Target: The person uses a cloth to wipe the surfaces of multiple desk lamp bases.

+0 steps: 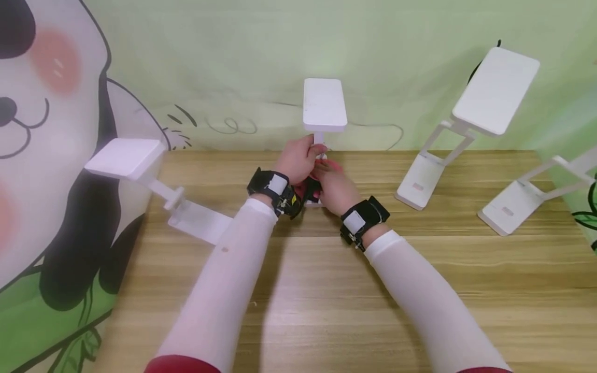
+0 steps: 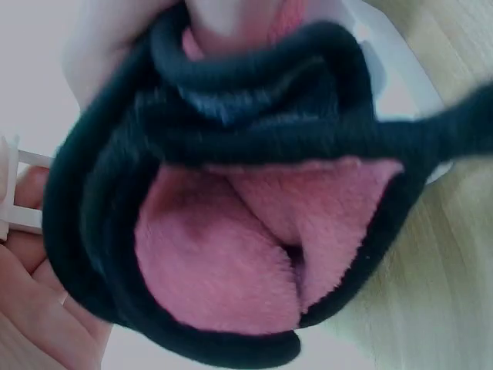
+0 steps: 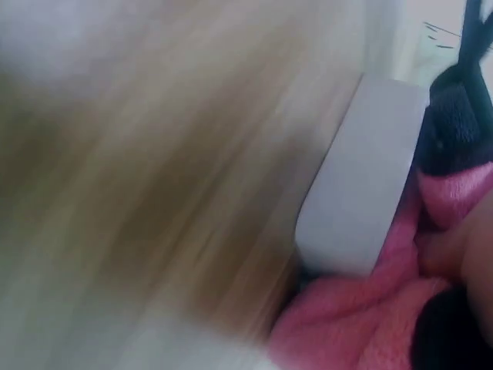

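Head view: the central stand (image 1: pixel 325 104), long axis pointing straight ahead, is gripped at its stem (image 1: pixel 318 138) by the left hand (image 1: pixel 296 159); against its base (image 3: pixel 362 177), pink cloth (image 2: pixel 216 262) is pinched by the nearer right hand (image 1: pixel 339 187).

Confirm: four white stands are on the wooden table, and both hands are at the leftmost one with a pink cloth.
Wrong stand: the head view shows the left hand and right hand at the second stand from the left, with the pink cloth. The rest holds.
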Tool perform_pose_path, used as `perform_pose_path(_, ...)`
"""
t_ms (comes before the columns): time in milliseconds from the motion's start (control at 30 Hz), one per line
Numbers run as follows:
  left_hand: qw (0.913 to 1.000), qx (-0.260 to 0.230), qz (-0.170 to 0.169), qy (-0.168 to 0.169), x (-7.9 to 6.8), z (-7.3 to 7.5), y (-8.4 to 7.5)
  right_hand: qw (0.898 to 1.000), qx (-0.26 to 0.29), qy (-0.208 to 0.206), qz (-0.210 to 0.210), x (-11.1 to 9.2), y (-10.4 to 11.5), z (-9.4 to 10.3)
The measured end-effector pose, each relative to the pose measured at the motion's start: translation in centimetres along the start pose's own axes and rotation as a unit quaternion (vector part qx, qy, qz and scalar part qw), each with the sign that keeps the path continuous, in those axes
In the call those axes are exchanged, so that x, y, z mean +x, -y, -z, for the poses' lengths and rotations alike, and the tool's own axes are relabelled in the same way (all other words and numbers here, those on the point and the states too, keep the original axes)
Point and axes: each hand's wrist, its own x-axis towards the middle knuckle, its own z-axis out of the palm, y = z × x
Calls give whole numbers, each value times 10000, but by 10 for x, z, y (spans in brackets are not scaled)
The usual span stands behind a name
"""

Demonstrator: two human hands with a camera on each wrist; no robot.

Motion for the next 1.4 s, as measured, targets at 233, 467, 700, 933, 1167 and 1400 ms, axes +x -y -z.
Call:
perform_pose_path(233, 9998, -157, 73, 52, 0, -2, -1, 9991, -310, -284, -69, -15, 16, -1)
perform_pose_path(467, 9999, -148, -29, -65, -2, 1, -2, 9998, -164, 121, -78, -41, 32, 6)
perform_pose_path(700, 9994, -228, -51, -246, -5, -1, -2, 9999, 133, 90, 39, -28, 23, 0)
perform_pose_path(933, 9994, -271, 58, -217, -2, -3, -1, 9998, -105, 145, -104, 1, 4, 2)
perform_pose_path(1167, 9986, -491, 137, -160, -3, -3, -2, 9993, -346, 58, -120, -7, 10, 8)
perform_pose_path(1400, 9988, -435, 95, -185, -3, -1, 2, 9982, 9, 603, -23, -38, 30, 16)
